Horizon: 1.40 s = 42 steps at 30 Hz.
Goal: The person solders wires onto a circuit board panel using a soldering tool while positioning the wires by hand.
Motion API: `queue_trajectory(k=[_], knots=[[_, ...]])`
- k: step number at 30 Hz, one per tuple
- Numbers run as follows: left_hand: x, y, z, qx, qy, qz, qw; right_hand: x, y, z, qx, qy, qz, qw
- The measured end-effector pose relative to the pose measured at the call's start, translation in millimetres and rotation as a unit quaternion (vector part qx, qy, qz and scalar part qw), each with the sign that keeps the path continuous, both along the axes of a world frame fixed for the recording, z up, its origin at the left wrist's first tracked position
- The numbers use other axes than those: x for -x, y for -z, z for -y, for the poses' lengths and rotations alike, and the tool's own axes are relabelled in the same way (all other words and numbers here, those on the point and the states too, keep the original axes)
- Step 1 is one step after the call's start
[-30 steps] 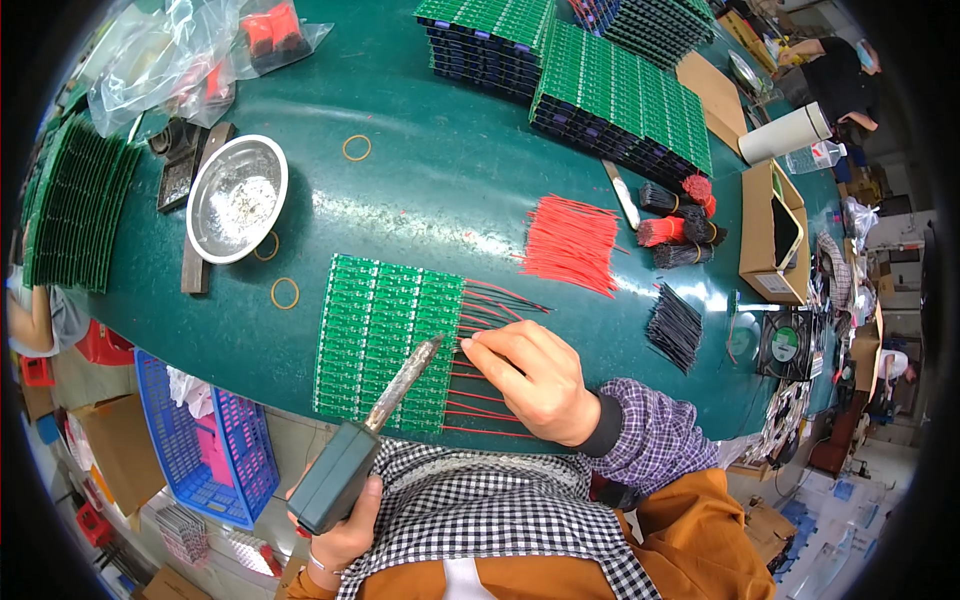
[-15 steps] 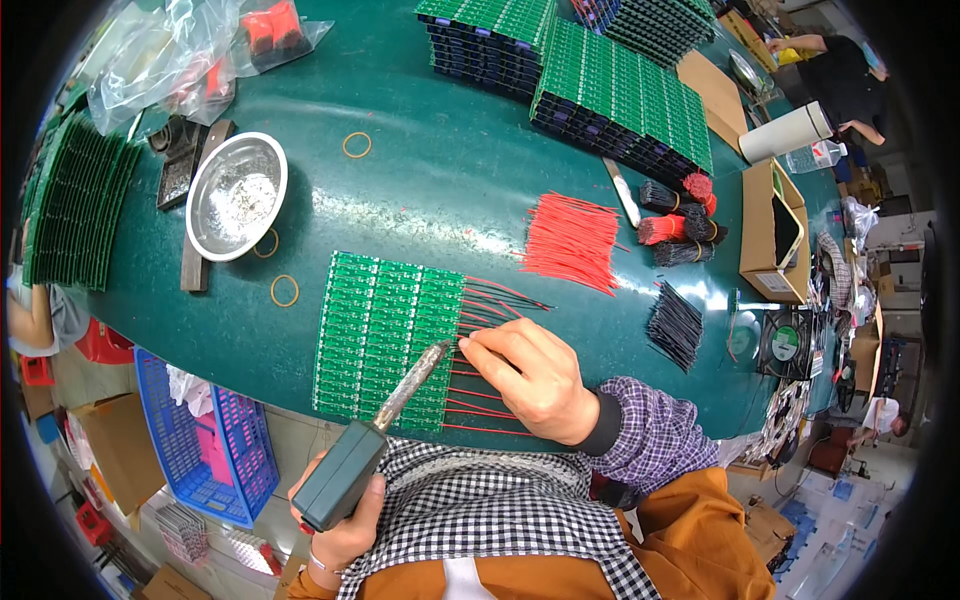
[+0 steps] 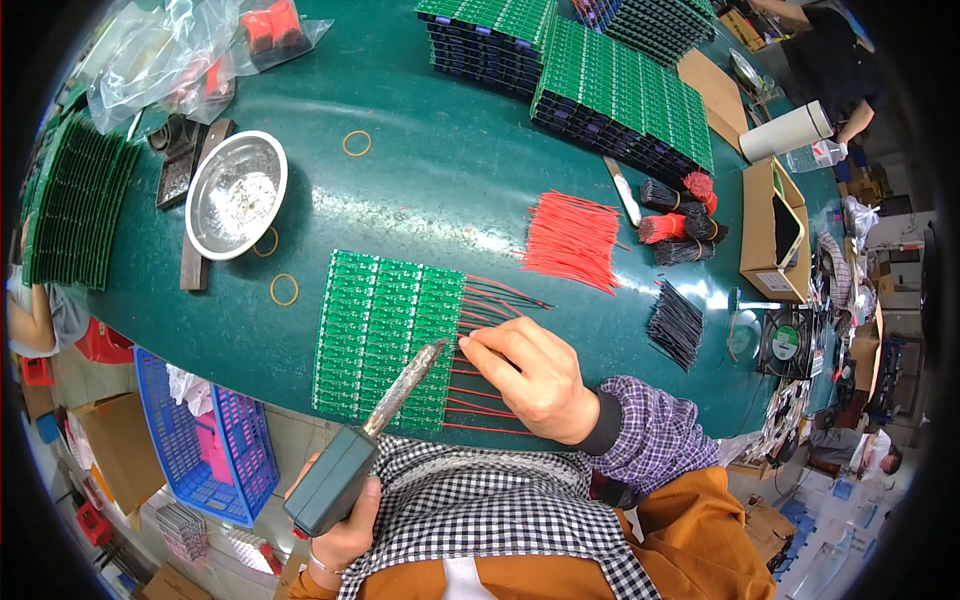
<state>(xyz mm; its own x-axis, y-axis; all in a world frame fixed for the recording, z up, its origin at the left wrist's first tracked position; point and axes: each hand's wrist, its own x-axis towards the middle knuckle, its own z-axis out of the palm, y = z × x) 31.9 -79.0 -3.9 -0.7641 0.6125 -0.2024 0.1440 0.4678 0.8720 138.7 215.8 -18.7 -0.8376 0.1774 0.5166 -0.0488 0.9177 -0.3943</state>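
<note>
My left hand (image 3: 348, 528) is wrapped round the dark green handle of a soldering iron (image 3: 332, 482). The iron's long, worn metal barrel slants up to the right, and its tip is at the right edge of a green circuit board panel (image 3: 365, 325). Thumb and forefinger of my right hand (image 3: 535, 385) are pinched at that same edge, close to the tip, on a thin wire mostly hidden by the fingers. Red and black wires (image 3: 490, 408) stick out to the right from the panel's edge, above and below my fingers.
Loose red wires (image 3: 572, 243) and black wires (image 3: 676, 326) lie to the right, near bundled wires (image 3: 662, 229). Stacked boards (image 3: 625, 95) stand at the back. A white bowl (image 3: 198, 205) sits left. A person's arm (image 3: 856, 122) shows far right, beside a water bottle (image 3: 818, 156).
The soldering iron and my left hand have shifted slightly down and left, and the tip has drawn back a little. My right hand stays put. A person at far right moved an arm.
</note>
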Motion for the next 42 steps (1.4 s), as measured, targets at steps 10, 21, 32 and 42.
queue_trajectory(k=[10, 21, 32, 42], knots=[[-7.0, 5.3, 7.8, 0.01, -0.013, -0.035, 0.999, -1.1, 0.3, 0.3, 0.01, 0.006, -0.008, 1.0], [-8.1, 3.2, 8.5, -0.002, -0.04, -0.009, 0.999, -4.5, 0.5, 6.4, 0.014, 0.0, -0.021, 1.0], [-2.6, -0.4, 6.7, 0.021, 0.002, -0.007, 1.0, -3.8, 2.5, 7.2, 0.007, 0.0, -0.015, 1.0], [-0.3, 0.2, 0.3, -0.012, 0.011, -0.024, 1.0, -3.2, 3.1, 7.4, 0.001, 0.003, -0.011, 1.0]])
